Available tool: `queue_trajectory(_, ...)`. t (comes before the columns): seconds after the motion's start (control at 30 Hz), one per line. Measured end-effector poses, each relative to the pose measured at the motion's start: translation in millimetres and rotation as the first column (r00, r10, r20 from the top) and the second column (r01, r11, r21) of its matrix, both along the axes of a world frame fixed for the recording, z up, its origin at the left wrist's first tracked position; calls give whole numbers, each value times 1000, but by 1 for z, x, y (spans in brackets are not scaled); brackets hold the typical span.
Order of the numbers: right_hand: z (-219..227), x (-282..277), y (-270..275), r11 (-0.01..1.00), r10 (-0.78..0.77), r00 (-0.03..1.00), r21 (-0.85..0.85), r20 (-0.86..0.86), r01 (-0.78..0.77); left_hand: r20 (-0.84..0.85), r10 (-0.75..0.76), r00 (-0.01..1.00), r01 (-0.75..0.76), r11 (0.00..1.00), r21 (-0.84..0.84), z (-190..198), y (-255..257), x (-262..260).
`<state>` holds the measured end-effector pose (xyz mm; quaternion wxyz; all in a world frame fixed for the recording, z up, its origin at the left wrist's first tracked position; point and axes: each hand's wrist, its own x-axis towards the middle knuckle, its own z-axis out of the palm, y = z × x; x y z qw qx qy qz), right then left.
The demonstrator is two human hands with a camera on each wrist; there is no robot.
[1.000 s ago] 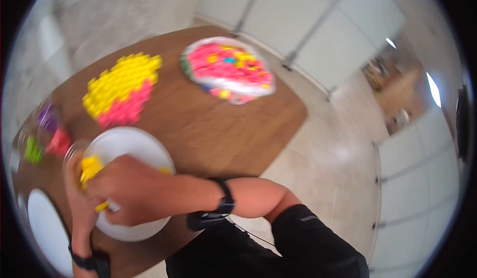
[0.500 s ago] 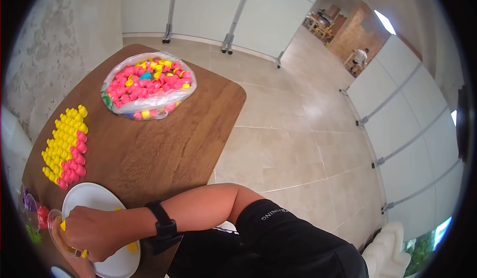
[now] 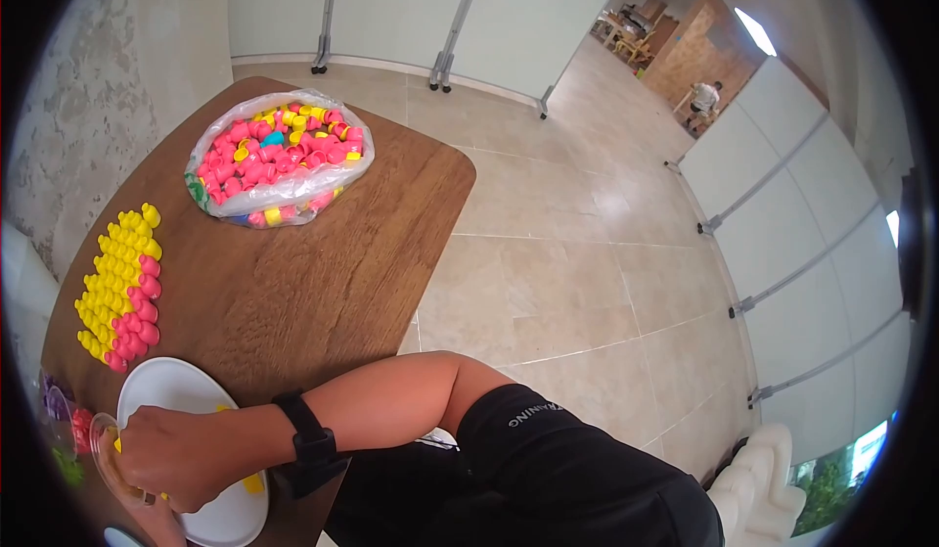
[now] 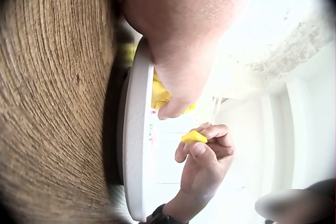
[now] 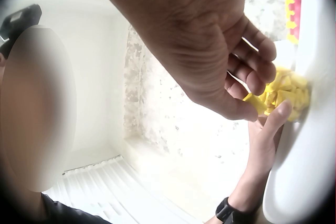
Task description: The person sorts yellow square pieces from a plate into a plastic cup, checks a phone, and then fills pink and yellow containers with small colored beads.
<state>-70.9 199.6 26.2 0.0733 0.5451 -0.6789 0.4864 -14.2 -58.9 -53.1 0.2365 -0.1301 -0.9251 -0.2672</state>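
Observation:
My left hand (image 5: 270, 129) grips a clear cup (image 3: 101, 441) full of yellow pieces (image 5: 286, 90), its thumb along the near side in the right wrist view. Beside the cup mouth, my right hand (image 4: 207, 153) pinches one small yellow piece (image 4: 193, 137) between thumb and fingers. In the head view the right hand (image 3: 176, 454) covers most of the left hand and part of the cup. Under both hands lies a white oval plate (image 3: 227, 520), with a few yellow pieces (image 3: 254, 483) on it.
A plastic bag (image 3: 284, 195) of pink and yellow pieces stands at the table's far end. Yellow and pink pieces (image 3: 122, 273) stand in rows along the left edge. Cups with purple, red and green contents (image 3: 68, 464) are at far left. A person (image 3: 704, 97) sits in the distance.
The head view has swung, so the table and its things now appear farther left. My right hand stays by the cup in my left hand.

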Motion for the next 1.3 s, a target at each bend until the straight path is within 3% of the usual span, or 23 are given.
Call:
queue_trajectory(0.1,2,1,4,999,-40,998,30,-54,41,54,98,994,-101,993,54,9,13,4)
queue_trajectory(0.33,-1,5,22,985,-55,985,152,-164,80,150,93,984,-122,973,195,21,34,5)
queue_trajectory(0.4,-24,6,21,990,-138,945,-45,-296,131,113,42,993,-65,976,210,21,32,8)
queue_trajectory(0.43,-30,4,17,979,-78,974,171,-211,116,143,43,989,-86,946,311,26,44,10)
queue_trajectory(0.5,-25,0,27,989,-27,999,147,-28,31,194,42,980,-103,944,313,43,63,10)
queue_trajectory(0.57,-22,-9,35,989,-22,998,145,-51,29,222,-3,975,-90,909,407,49,71,8)
queue_trajectory(0.6,-7,-9,39,921,-32,996,386,-85,63,178,-4,984,-63,926,373,50,74,5)
queue_trajectory(0.67,-16,-15,39,926,-12,981,368,-195,85,128,-22,992,-19,952,307,50,71,-1)
queue_trajectory(0.7,-14,-16,40,938,-22,985,337,-174,80,139,25,990,-65,955,289,54,71,-2)
queue_trajectory(0.77,-4,2,41,902,-44,992,422,-118,90,195,-38,980,-50,903,426,57,73,15)
queue_trajectory(0.9,19,-1,45,870,-105,993,477,-59,121,185,-58,981,-40,871,490,54,72,16)
queue_trajectory(0.97,29,-3,47,770,-156,987,619,-48,152,184,-62,981,-40,864,503,53,73,16)
queue_trajectory(1.07,31,-2,48,700,-78,994,706,-77,109,177,-36,984,-49,890,453,56,72,17)
queue_trajectory(1.2,29,1,46,730,-32,994,677,-107,96,160,-19,987,-46,917,397,55,71,17)
queue_trajectory(1.3,44,4,42,728,-83,996,680,-36,85,152,-26,988,-40,910,413,53,70,17)
